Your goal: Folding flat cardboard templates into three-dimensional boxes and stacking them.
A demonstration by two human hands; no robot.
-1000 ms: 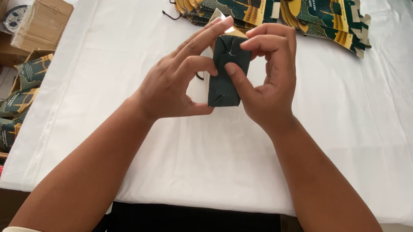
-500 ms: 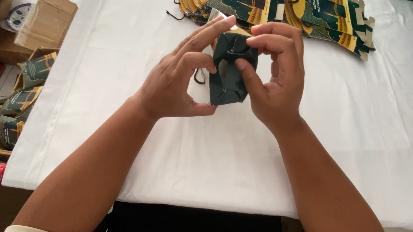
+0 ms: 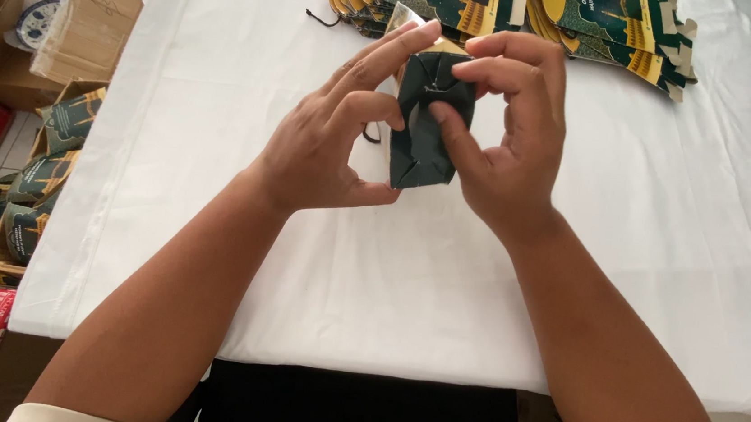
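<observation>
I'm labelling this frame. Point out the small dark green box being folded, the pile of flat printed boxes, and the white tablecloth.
small dark green box point(image 3: 424, 143), head view, on its dark front panel between the hands.
pile of flat printed boxes point(image 3: 609, 23), head view, on the top flat piece.
white tablecloth point(image 3: 388, 275), head view, on bare cloth.

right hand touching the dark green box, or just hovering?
Touching. The head view shows the right hand with its thumb pressed on the face of the dark green box and fingertips curled over its top; no gap visible.
</observation>
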